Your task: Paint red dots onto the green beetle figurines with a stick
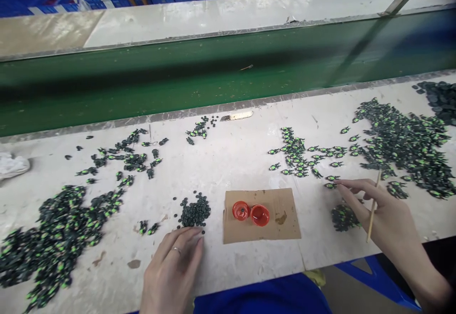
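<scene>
My left hand [174, 266] rests flat on the white bench with its fingertips at the edge of a small heap of dark round discs [194, 212]. My right hand [381, 214] holds a thin wooden stick [373, 207] upright between its fingers. Its forefinger stretches left to a small black-and-green part [330, 185]. A small cluster of the same parts [344, 217] lies just under that hand. Between my hands lies a brown cardboard piece [281, 231] with two small red caps [251, 213] on it.
Large heaps of black-and-green parts lie at the far right [402, 143] and the near left [60, 233], with looser groups between. A green conveyor belt [213, 74] runs behind the bench. A small knife [237, 115] lies by its edge. Blue crates stand at the back.
</scene>
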`<act>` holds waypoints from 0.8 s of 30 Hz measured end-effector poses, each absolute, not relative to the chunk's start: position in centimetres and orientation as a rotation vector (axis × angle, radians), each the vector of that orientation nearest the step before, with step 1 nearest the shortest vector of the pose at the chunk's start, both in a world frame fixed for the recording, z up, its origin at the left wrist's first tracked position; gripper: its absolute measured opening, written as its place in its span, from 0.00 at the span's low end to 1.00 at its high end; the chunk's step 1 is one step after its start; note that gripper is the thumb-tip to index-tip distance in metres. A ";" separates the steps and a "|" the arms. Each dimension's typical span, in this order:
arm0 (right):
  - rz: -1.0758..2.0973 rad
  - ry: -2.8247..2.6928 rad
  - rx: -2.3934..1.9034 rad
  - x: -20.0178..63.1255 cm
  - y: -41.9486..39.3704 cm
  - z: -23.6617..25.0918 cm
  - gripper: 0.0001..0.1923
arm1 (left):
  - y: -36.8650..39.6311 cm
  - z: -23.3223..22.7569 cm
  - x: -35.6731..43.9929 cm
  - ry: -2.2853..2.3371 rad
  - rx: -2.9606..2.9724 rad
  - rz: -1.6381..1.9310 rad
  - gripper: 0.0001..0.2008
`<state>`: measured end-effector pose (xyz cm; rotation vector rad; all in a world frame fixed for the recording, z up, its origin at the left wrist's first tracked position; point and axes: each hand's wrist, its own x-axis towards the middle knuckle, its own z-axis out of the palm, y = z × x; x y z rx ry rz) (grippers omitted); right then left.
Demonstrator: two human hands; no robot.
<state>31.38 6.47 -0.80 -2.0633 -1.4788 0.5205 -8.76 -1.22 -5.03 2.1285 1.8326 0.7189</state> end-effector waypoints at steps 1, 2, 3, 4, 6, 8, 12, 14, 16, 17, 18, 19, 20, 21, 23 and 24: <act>0.524 -1.483 -2.065 31.5 6.4 -0.8 0.15 | -1.3 -5.1 -8.7 1.846 2.123 0.727 0.08; 0.533 -1.493 -2.066 31.6 6.3 -0.9 0.15 | -1.3 -5.2 -8.7 1.857 2.122 0.732 0.08; 0.544 -1.505 -2.066 31.7 6.3 -0.9 0.15 | -1.4 -5.2 -8.6 1.867 2.125 0.736 0.07; 0.559 -1.520 -2.067 31.9 6.3 -1.0 0.15 | -1.4 -5.3 -8.6 1.871 2.131 0.736 0.05; 0.588 -1.546 -2.065 32.0 6.3 -1.0 0.14 | -1.4 -5.3 -8.6 1.871 2.137 0.719 0.04; 0.589 -1.547 -2.058 31.9 6.4 -0.9 0.13 | -1.4 -5.2 -8.6 1.860 2.132 0.693 0.05; 0.556 -1.534 -2.033 31.4 6.3 -0.8 0.13 | -1.4 -4.6 -8.7 1.855 2.133 0.681 0.06; 0.582 -1.561 -2.020 31.2 6.2 -0.8 0.12 | -1.4 -4.4 -8.7 1.852 2.161 0.673 0.05; 0.617 -1.588 -2.001 31.2 6.0 -0.9 0.11 | -1.3 -4.3 -8.7 1.846 2.206 0.670 0.03; 0.629 -1.594 -1.992 31.2 6.0 -1.0 0.11 | -1.3 -4.3 -8.6 1.844 2.232 0.669 0.03; 0.634 -1.597 -1.982 31.2 6.0 -1.1 0.11 | -1.1 -4.2 -8.5 1.846 2.256 0.669 0.02; 0.644 -1.602 -1.972 31.2 5.9 -1.2 0.12 | -1.0 -4.2 -8.5 1.845 2.281 0.668 0.02; 0.649 -1.603 -1.963 31.3 5.9 -1.3 0.12 | -0.9 -4.1 -8.4 1.839 2.311 0.660 0.02; 0.655 -1.605 -1.956 31.3 5.9 -1.4 0.13 | -0.7 -4.0 -8.4 1.828 2.342 0.644 0.02; 0.666 -1.599 -1.945 31.2 5.8 -1.6 0.13 | -0.2 -3.7 -8.4 1.788 2.418 0.603 0.03; 0.671 -1.590 -1.943 31.1 5.7 -1.7 0.13 | 0.1 -3.5 -8.4 1.757 2.465 0.570 0.03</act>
